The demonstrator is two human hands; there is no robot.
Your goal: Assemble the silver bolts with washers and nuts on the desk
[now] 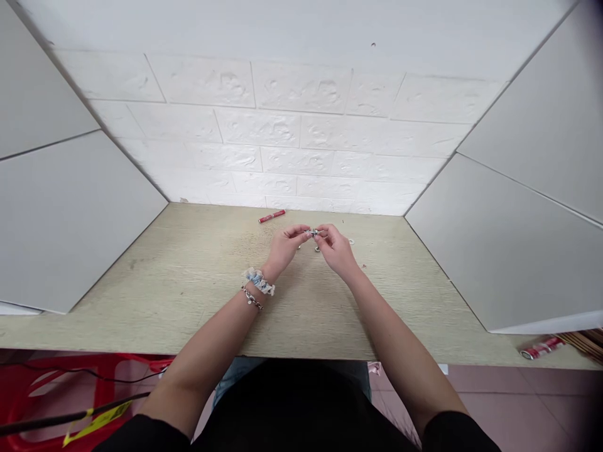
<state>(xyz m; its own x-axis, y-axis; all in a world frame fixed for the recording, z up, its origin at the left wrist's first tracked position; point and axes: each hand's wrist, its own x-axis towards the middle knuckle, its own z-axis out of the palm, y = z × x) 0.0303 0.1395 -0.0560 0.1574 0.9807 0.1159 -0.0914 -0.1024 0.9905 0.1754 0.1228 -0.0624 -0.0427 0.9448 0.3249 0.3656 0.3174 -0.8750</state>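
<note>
Right now L hand [284, 246] & R hand [335, 248] pinch a small metal part [315, 233] between fingertips over the table's [188, 276] back edge, near the red pen [272, 216]; best keep grip firm, low, w/ loose bits [351, 241] close.

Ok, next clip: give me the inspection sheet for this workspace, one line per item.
Surface: pale wood-grain table, scuffed, between grey side panels.
Job's things: small metal piece pinched between both hands above the table; too small to identify.
Clutter: red tube near the back wall; small metal bits beside the right hand; red-and-white wrapper at the right edge.
Grippers: left hand and right hand both closed on the piece.
Cables: black cable over a red stool, lower left.
Surroundings: white brick-pattern wall.
</note>
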